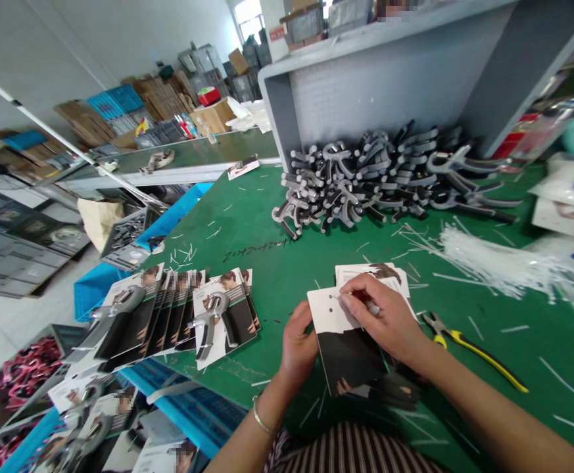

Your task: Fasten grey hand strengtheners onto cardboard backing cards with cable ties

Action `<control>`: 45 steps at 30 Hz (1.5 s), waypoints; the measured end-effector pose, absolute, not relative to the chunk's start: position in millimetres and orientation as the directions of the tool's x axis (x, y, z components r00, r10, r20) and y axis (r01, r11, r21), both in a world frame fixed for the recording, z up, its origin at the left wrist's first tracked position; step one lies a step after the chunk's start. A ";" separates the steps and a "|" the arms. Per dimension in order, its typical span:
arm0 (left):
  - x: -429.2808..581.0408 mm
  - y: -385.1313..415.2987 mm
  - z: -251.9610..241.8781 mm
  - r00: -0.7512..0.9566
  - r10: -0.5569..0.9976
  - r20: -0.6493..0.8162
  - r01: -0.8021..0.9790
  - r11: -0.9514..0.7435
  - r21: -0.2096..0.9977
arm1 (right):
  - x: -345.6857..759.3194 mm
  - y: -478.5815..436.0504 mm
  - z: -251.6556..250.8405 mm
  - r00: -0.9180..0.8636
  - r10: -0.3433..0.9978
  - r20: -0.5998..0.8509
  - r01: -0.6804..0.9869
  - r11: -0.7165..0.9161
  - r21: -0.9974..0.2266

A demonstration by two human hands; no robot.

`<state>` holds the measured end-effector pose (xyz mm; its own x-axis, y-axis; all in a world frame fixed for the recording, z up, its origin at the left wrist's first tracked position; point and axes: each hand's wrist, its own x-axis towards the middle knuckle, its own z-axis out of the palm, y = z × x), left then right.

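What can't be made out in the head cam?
Head view:
Object pinched by the right hand at the white-and-black printed card: hidden by its fingers.
Lower pieces in the heap of dark grey hand grippers: hidden by those on top.
Handwriting on the green work mat: blurred, unreadable.
Small print on the fanned packaged cards: too small.
Pink items in the grey crate: blurred.
Top of the grey shelf: cut off by the top edge.

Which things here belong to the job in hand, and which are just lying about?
Job in hand:
left hand
right hand
printed card
loose hand grippers

Lying about:
yellow-handled pliers
white plastic ties
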<state>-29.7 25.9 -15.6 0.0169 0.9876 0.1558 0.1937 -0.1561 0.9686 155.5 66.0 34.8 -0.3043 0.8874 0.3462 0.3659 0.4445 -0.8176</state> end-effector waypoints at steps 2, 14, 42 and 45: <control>-29.8 26.1 -12.4 0.006 0.986 0.169 0.210 -0.166 0.963 | 155.5 64.6 35.4 -0.302 0.885 0.354 0.377 0.452 -0.809; -37.6 30.5 1.2 0.086 0.949 0.303 0.311 -0.315 0.897 | 159.0 58.9 48.5 -0.511 0.796 0.323 0.385 0.548 -0.742; -41.5 39.3 14.9 0.294 0.898 -0.327 0.092 0.314 0.945 | 202.7 64.8 44.6 -0.357 0.897 0.259 0.372 0.391 -0.842; -37.7 30.6 6.9 0.108 0.955 -0.278 -0.026 0.282 0.959 | 231.4 125.7 30.2 -0.109 0.979 0.170 0.660 0.199 -0.724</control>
<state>-37.7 30.6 6.9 0.1075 0.9546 -0.2778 -0.0265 0.2821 0.9590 231.4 125.7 30.2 -0.1090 0.9794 0.1702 0.6602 0.1993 -0.7241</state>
